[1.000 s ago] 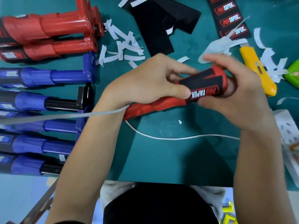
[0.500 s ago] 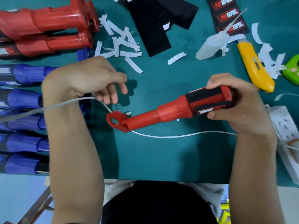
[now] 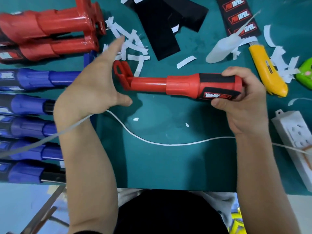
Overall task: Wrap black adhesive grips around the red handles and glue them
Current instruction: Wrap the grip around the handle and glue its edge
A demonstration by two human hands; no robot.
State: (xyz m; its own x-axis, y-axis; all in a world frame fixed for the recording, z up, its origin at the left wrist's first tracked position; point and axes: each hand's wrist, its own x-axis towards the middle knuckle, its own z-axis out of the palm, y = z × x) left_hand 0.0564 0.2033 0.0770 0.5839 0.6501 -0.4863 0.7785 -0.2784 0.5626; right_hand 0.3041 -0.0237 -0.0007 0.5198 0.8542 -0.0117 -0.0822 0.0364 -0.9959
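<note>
Right hand [image 3: 243,100] grips red handle [image 3: 177,84] by its black grip [image 3: 217,80], left hand [image 3: 94,85] spread holding nothing, bare green mat [image 3: 168,166] below, blue handles [image 3: 30,105] cut off at left edge.

Left grip [image 3: 94,83] spread flat, fingers straight (thumb out); right grip [image 3: 244,102] curled round red handle [image 3: 182,85].

Bright, even overhead light. Soft shadow on the counter [image 3: 168,166] beside the left hand [image 3: 94,88], fingers smeared by motion blur. Glare streaks on stacked red handles [image 3: 50,26]. Edges bow, wide-lens; detail soft.
</note>
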